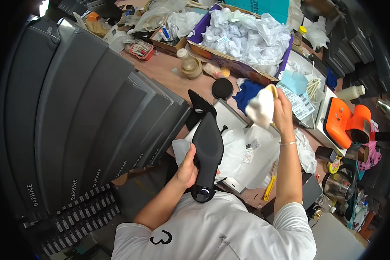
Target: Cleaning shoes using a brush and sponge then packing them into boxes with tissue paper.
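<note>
My left hand (187,170) is closed around a black pointed shoe (209,141), its dark sole turned up and its heel end toward my body. A wadded white cloth (261,108) with a yellowish edge is pinched in my raised right hand (283,110), to the right of the shoe and apart from it. A second black shoe (199,102) lies just beyond the first, partly hidden by it. Under both hands spreads white tissue paper (234,149) in an open box, with small clear packets (249,152) on it.
Tall stacks of dark grey shoe boxes (82,99) crowd the left side. At the back stands a purple-edged carton (286,58) full of crumpled white paper. Nearby are a round black tin (222,88), a blue cloth (249,93), a yellow cutter (270,188) and an orange device (339,117).
</note>
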Motion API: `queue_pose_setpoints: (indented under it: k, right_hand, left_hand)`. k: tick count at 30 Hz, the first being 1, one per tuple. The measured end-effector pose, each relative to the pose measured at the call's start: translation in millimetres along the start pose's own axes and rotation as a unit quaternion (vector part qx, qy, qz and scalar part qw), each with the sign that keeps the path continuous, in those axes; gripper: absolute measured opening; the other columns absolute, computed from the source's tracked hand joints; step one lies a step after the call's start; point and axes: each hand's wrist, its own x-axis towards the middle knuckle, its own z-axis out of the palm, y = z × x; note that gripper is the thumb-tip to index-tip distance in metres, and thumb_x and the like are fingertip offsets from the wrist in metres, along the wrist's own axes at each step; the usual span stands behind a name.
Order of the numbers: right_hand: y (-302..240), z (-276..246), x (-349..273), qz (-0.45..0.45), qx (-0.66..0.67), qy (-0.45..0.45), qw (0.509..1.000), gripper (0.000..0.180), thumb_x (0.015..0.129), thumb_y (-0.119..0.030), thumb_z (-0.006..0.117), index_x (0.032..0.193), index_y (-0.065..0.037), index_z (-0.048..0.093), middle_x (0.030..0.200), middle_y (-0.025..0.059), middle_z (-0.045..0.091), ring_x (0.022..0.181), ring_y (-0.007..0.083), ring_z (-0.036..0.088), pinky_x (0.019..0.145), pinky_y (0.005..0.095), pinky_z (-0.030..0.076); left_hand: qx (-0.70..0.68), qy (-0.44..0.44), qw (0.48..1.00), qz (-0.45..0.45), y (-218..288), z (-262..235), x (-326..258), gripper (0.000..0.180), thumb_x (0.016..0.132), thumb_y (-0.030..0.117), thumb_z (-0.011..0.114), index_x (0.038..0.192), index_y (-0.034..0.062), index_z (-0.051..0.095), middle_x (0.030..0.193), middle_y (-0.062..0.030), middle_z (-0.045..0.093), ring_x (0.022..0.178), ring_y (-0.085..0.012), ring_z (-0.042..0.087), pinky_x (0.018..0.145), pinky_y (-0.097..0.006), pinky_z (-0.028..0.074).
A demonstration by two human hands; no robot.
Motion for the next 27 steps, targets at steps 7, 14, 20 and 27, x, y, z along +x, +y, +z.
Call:
queue_pose_setpoints:
  k: [7, 14, 20, 27]
  right_hand:
    - [-59.1, 8.1, -105.4, -0.084, -0.011, -0.320, 0.944, 0.014, 0.084, -0.003, 0.057, 0.098, -0.002, 0.062, 0.090, 0.0093, 0.061, 0.085, 0.0227, 0.060, 0.079, 0.0320, 0.047]
    - [-30.1, 72.9, -164.9, 0.086, 0.190, -0.004, 0.978, 0.012, 0.090, 0.001, 0.054, 0.102, 0.000, 0.051, 0.089, 0.0041, 0.059, 0.079, 0.0070, 0.057, 0.072, 0.0218, 0.047]
    - [-32.4, 72.5, -176.8, 0.083, 0.234, -0.100, 0.964, 0.028, 0.097, -0.016, 0.050, 0.121, -0.001, 0.048, 0.103, 0.0059, 0.059, 0.089, 0.0099, 0.056, 0.081, 0.0233, 0.044]
    - [-12.0, 63.4, -135.4, 0.232, 0.426, -0.154, 0.861, 0.040, 0.101, -0.028, 0.041, 0.129, -0.001, 0.048, 0.100, 0.0077, 0.059, 0.081, 0.0123, 0.057, 0.075, 0.0269, 0.049]
  left_hand:
    - [0.046, 0.006, 0.999, -0.006, -13.3, 27.7, -3.4, 0.071, 0.090, 0.067, 0.036, 0.121, 0.0045, 0.049, 0.098, -0.0089, 0.061, 0.081, -0.0210, 0.065, 0.074, -0.037, 0.055]
    - [0.041, 0.042, 0.998, 0.029, -48.5, 17.9, -16.7, 0.068, 0.092, 0.066, 0.035, 0.117, 0.0049, 0.051, 0.096, -0.0073, 0.061, 0.078, -0.0179, 0.064, 0.072, -0.031, 0.054]
    - [0.066, 0.119, 0.987, 0.084, -49.3, 38.2, -16.9, 0.066, 0.093, 0.065, 0.032, 0.116, 0.0058, 0.051, 0.096, -0.0072, 0.061, 0.080, -0.0183, 0.063, 0.073, -0.031, 0.053]
    - [0.053, 0.091, 0.990, 0.099, -51.1, 21.4, -11.0, 0.065, 0.093, 0.063, 0.034, 0.122, 0.0062, 0.048, 0.105, -0.0079, 0.059, 0.088, -0.0196, 0.063, 0.077, -0.035, 0.054]
